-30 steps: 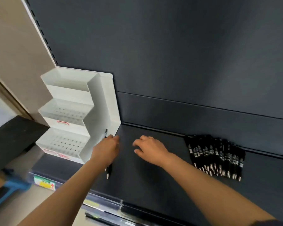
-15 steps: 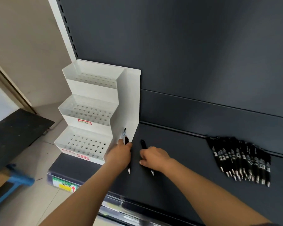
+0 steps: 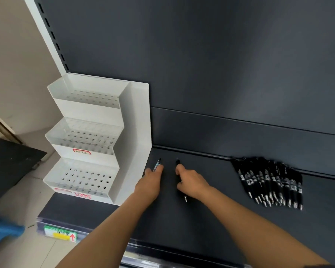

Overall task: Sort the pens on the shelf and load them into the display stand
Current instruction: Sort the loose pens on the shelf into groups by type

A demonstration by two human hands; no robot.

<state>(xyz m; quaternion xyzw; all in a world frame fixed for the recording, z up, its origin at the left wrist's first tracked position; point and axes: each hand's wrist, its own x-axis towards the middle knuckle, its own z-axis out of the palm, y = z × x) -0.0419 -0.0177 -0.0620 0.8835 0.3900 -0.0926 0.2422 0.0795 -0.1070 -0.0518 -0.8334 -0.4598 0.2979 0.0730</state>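
A person's left hand [image 3: 151, 185] curled around a black pen [image 3: 157, 165] just beside the white stepped display stand [image 3: 135, 132], whose tall side wall stood between hand and perforated tiers. The right hand [image 3: 191, 182] pinched a second pen [image 3: 178, 162] low over the dark shelf [image 3: 201, 229]. A heap of pens [image 3: 271, 182] lay well apart to the right.

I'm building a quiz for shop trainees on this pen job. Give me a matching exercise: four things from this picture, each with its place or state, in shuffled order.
Things:
1 display stand
2 pen heap
3 left hand
4 right hand

States:
A lies at the right of the shelf, untouched
B holds the stand-side pen
C stands at the shelf's left end, with no pens in its tiers
D holds the middle pen, whose silver tip points toward the shelf front

Pairs: 1-C, 2-A, 3-B, 4-D
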